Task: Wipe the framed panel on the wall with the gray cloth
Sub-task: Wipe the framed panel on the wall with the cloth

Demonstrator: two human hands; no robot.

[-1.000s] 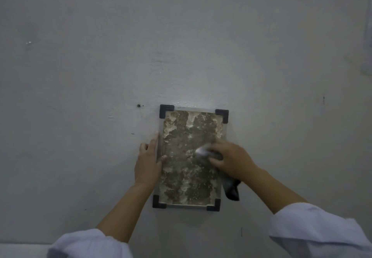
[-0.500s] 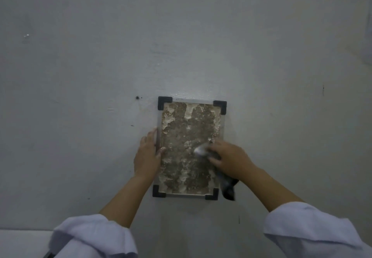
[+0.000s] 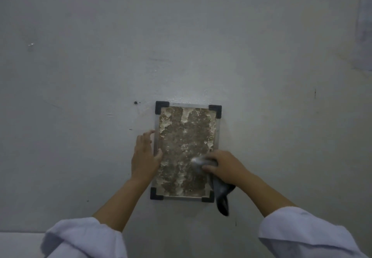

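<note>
R hand (image 3: 225,167) fingers round gray cloth (image 3: 201,163) at framed panel (image 3: 181,136) lower-R edge; L hand (image 3: 144,157) flat, L edge.

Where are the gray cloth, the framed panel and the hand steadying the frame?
gray cloth (image 3: 221,192): head view, on the dark tail hanging below the right hand.
framed panel (image 3: 187,134): head view, on its mottled brown face.
left hand (image 3: 144,157): head view, on its back.

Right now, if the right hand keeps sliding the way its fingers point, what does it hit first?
The right hand, gripping the gray cloth, points left across the framed panel; it would likely meet the left hand's thumb first.
</note>
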